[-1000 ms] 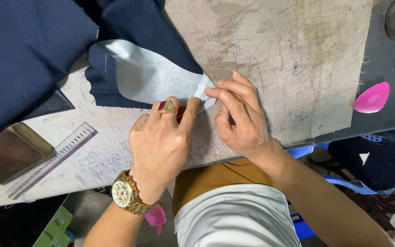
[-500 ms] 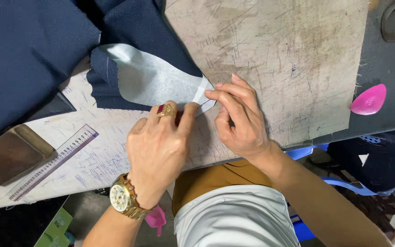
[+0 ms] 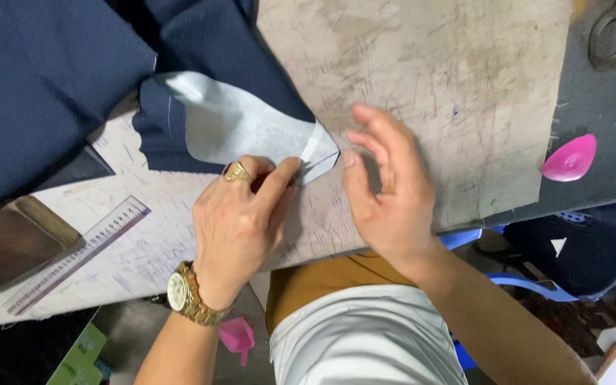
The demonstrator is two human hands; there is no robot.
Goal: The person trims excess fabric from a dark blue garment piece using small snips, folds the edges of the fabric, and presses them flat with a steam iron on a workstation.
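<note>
A dark navy cloth piece [image 3: 158, 121] with a pale grey interfacing patch [image 3: 244, 128] lies on the worn work board [image 3: 429, 78]. My left hand [image 3: 240, 214], with a gold ring and a gold watch, presses its fingertips on the patch's lower edge near the pointed corner [image 3: 326, 153]. My right hand [image 3: 390, 192] hovers just right of that corner with its fingers spread, holding nothing.
More navy cloth [image 3: 37, 85] is piled at the left. A clear ruler [image 3: 80, 253] and a brown block [image 3: 8, 242] lie at the lower left. A pink chalk piece [image 3: 570, 158] sits at the right on a dark surface. A blue stool [image 3: 572, 235] stands below the table's edge.
My right hand has lifted off the patch's corner and opened, moving slightly right. My left hand stays pressed on the patch.
</note>
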